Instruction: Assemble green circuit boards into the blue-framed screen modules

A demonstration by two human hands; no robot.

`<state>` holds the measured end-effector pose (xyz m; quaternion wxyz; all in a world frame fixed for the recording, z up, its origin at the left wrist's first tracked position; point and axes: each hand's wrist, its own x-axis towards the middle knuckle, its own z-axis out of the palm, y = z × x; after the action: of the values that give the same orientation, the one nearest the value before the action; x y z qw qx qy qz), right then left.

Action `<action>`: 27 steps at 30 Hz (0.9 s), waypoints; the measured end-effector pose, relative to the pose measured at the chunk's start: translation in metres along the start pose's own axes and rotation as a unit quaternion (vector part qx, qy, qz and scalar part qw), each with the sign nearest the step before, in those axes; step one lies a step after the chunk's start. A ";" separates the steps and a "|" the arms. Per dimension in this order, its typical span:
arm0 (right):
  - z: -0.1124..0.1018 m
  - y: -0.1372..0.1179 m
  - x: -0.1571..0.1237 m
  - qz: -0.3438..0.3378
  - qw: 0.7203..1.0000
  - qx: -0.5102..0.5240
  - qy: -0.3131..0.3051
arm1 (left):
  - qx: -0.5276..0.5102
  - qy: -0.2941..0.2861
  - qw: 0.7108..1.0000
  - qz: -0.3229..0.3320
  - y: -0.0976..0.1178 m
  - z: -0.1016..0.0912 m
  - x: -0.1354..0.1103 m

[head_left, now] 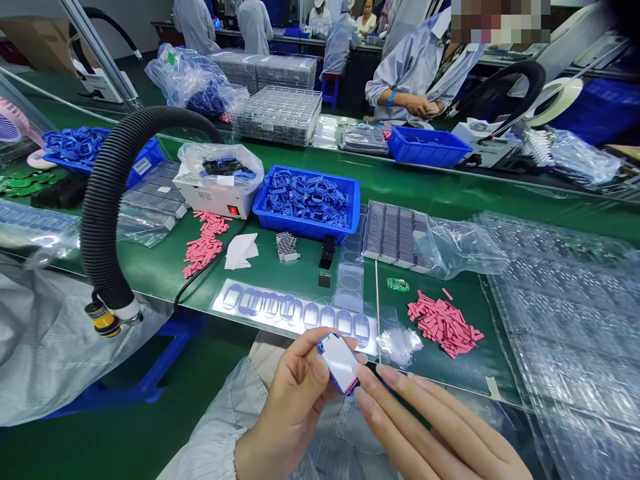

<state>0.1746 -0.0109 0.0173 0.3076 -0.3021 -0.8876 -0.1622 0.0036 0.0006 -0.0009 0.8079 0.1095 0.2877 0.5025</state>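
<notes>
My left hand (290, 400) is closed around a small blue plastic frame (340, 363) with a white face and a pink strip along its lower edge, held just in front of the table's near edge. My right hand (425, 427) reaches in from the right with fingers stretched out; its fingertips press on the lower right corner of the part. Right behind the hands a clear blister tray (295, 310) with a row of blue frames lies on the green table (450, 193).
A blue bin (307, 200) of blue frames stands centre. Pink strip piles (445, 323) (205, 243) lie right and left. A black corrugated hose (105, 200) arches at left beside a white box (215, 190). Clear plastic trays (565, 333) cover the right. Other people work across the table.
</notes>
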 end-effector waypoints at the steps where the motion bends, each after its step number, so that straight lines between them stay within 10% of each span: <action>1: 0.002 -0.002 -0.002 0.012 1.000 0.008 -0.001 | 0.002 0.005 1.000 -0.001 0.000 0.001 0.000; 14: 0.032 -0.025 0.005 0.200 0.971 0.091 0.095 | 0.013 0.019 0.999 0.048 -0.003 0.000 0.003; 20: 0.048 -0.024 0.006 0.327 0.892 0.245 0.193 | 0.024 -0.015 0.995 0.097 -0.008 -0.004 0.003; 27: 0.051 -0.021 0.010 0.325 0.876 0.311 0.175 | 0.028 0.000 0.993 0.117 -0.010 -0.006 0.001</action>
<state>0.1318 0.0016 -0.0169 0.5715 -0.4289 -0.6758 0.1809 0.0084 -0.0039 -0.0111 0.7402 0.1648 0.2871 0.5852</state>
